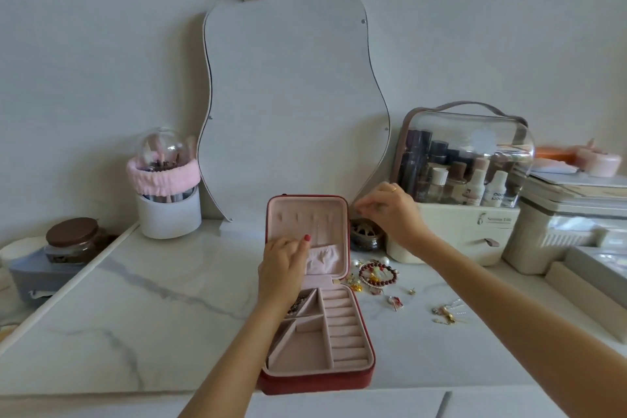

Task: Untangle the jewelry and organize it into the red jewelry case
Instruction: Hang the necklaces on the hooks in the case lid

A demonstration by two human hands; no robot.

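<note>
I am bracing the case (307,231) lid with my left hand (283,270), fingers flat, while my right hand (390,214) fingers are pinching something too fine to identify, which I should be lifting slowly.

Soft, even daylight, faint shadows, slight overall blur, wide-angle bending at the edges.

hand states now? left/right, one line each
Left hand: open, fingers resting on the red jewelry case lid lining.
Right hand: fingertips pinched together; what they hold cannot be told.

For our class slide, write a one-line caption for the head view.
Left hand rests on the open red jewelry case; right hand pinches something beside its lid, tangled jewelry waiting.
</note>
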